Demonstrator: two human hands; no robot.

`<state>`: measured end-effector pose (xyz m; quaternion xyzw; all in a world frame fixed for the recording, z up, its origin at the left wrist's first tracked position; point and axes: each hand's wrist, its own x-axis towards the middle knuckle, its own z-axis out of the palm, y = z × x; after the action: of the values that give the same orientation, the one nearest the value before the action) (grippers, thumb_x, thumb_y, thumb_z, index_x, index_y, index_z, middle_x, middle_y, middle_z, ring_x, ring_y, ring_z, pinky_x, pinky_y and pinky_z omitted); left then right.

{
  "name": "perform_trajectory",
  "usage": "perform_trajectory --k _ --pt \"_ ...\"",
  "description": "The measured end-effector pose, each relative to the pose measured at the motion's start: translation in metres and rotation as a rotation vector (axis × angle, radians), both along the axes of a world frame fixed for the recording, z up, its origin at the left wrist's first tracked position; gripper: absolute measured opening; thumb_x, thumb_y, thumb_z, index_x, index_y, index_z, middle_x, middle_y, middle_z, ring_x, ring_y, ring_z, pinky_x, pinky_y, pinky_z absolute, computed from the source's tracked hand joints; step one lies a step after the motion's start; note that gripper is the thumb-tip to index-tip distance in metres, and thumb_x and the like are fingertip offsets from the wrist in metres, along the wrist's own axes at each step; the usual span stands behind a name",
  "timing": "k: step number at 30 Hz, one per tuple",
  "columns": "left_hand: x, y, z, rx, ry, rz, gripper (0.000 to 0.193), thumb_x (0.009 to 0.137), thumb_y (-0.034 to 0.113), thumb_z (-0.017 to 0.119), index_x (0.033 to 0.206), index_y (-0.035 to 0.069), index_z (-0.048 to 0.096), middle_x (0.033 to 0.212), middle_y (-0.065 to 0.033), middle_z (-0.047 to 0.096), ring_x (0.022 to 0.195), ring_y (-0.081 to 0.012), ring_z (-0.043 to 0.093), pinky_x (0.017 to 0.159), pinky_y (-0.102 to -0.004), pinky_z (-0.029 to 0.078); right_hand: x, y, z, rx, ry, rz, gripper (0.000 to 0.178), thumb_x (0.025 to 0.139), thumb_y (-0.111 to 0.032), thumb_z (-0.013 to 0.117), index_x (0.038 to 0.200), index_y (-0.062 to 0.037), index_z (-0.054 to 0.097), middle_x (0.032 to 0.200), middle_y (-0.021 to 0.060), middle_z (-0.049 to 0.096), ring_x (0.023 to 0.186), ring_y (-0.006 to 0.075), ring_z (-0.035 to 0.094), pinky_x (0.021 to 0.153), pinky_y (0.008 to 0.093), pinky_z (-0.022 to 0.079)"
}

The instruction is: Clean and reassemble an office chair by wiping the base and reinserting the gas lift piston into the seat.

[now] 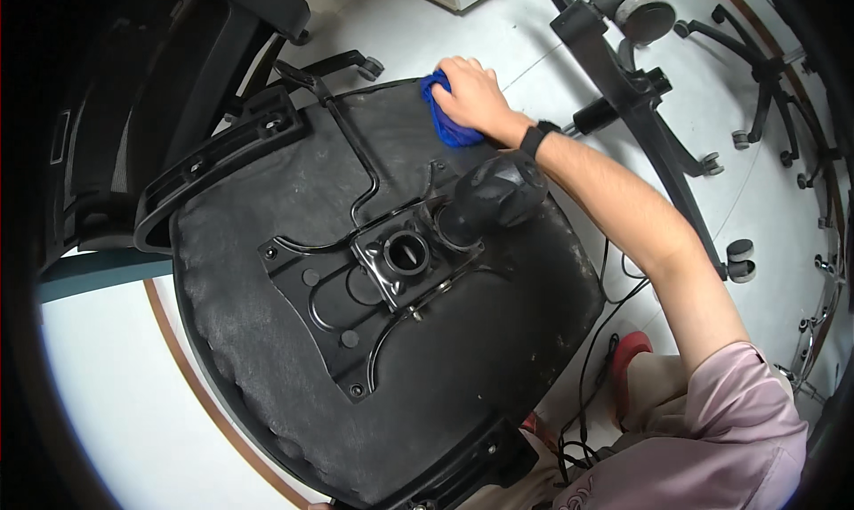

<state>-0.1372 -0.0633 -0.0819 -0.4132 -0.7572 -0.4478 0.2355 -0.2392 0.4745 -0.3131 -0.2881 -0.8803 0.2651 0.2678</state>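
Observation:
An office chair seat (pixel 258 305) lies upside down in front of me, its black underside facing up and marked with pale dusty smears. My right hand (pixel 473 92) is closed over a bunched blue cloth (pixel 452 127), pressed to the seat's far edge. Bolted at the centre is a black metal mounting plate (pixel 334 332) with a round socket (pixel 406 254). A bent lever rod (pixel 351 145) runs from it toward the far left. Beside the socket a bulbous black knob (pixel 503 190) sticks up. Only a sliver of my left hand (pixel 320 506) shows at the lower edge, its fingers hidden.
Black armrest brackets (pixel 222 158) (pixel 471 470) are fixed at two sides of the seat. A mesh-backed chair (pixel 133 136) stands at left. On the right lies a wheeled chair base (pixel 623 92), with another base (pixel 769 74) beyond. Black cables (pixel 583 403) hang near my feet.

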Motion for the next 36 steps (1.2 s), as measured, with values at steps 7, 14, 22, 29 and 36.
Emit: perform_trajectory --k 7,14,22,29,36 --pt "0.006 0.008 0.001 -0.009 0.005 0.003 0.044 0.078 0.035 0.073 0.102 0.0 0.06 0.094 -0.0154 0.054 0.086 -0.0306 0.056 0.076 -0.0446 0.047 0.01 -0.011 0.022 -0.176 -0.013 -0.018 0.045 0.097 -0.04 0.059 0.134 -0.0146 0.059 0.131 0.0287 0.052 0.119 0.05 0.053 0.102 0.0553 0.049" --pt "0.014 0.001 0.004 -0.092 -0.067 0.073 0.05 0.083 0.038 0.07 0.115 0.001 0.06 0.109 -0.0186 0.053 0.101 -0.0326 0.054 0.087 -0.0469 0.045 0.067 -0.042 0.022 0.016 -0.06 0.128 0.034 0.099 -0.033 0.059 0.126 -0.0117 0.061 0.115 0.0248 0.057 0.108 0.0442 0.059 0.089 0.0542 0.053" --pt "0.007 -0.066 -0.053 0.327 -0.971 0.001 0.12 0.082 0.093 0.044 0.159 0.002 0.029 0.157 -0.0155 0.041 0.146 -0.0313 0.04 0.124 -0.0504 0.031 0.174 -0.075 0.052 0.03 -0.533 0.363 0.043 0.097 -0.032 0.054 0.125 0.0001 0.058 0.107 0.03 0.065 0.089 0.0493 0.069 0.081 0.0571 0.057" --pt "0.014 -0.061 -0.056 0.1 -0.994 -0.133 0.121 0.083 0.095 0.036 0.165 0.008 0.015 0.169 -0.0159 0.023 0.154 -0.0329 0.029 0.126 -0.05 0.026 0.255 -0.108 0.164 0.043 -1.073 0.738 0.051 0.092 -0.046 0.064 0.118 -0.0023 0.068 0.102 0.0241 0.072 0.097 0.0432 0.07 0.088 0.0513 0.056" --pt "0.036 0.011 0.004 -0.557 -0.795 -0.522 0.134 0.09 0.063 0.069 0.155 -0.016 -0.018 0.165 -0.0402 -0.008 0.157 -0.0493 0.0 0.126 -0.0544 0.006 0.283 -0.121 0.204 0.052 -1.055 0.748 0.054 0.091 -0.05 0.067 0.115 -0.0012 0.07 0.102 0.0226 0.072 0.098 0.0416 0.07 0.089 0.0475 0.055"
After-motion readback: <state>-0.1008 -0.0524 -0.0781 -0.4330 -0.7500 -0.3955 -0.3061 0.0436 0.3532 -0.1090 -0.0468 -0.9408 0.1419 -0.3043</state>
